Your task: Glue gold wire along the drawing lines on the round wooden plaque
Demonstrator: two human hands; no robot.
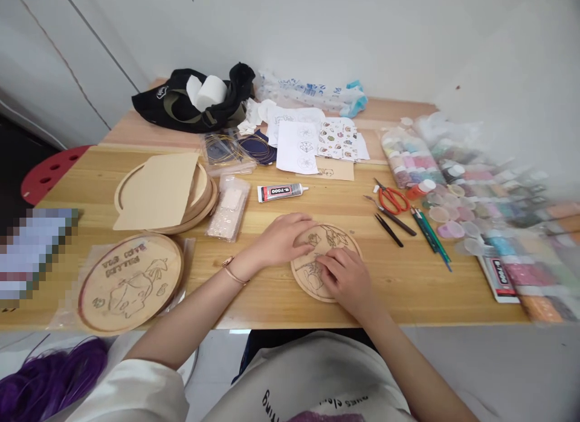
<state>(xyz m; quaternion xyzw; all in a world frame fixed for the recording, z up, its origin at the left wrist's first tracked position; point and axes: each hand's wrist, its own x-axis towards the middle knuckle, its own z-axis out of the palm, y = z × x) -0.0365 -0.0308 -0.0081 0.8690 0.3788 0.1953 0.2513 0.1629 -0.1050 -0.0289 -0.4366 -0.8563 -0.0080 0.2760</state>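
Left hand (pixel 281 239) and right hand (pixel 344 280) are pressing open on a round wooden plaque (pixel 333 237) near the front edge of the wooden table (pixel 421 283).
A pixelated patch (pixel 31 253) is hiding the far left; a wooden disc with a burned drawing (pixel 129 283) is sitting well left of the hands. Neither hand is gripping: the left is lying flat, the right curving, both covering part of the plaque's drawing. Red-handled scissors (pixel 393 199) are lying well to the right, and bead packets (pixel 528 274) are blurring out at the right edge.

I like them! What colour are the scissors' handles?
The handles are orange-red, best seen in the head view.
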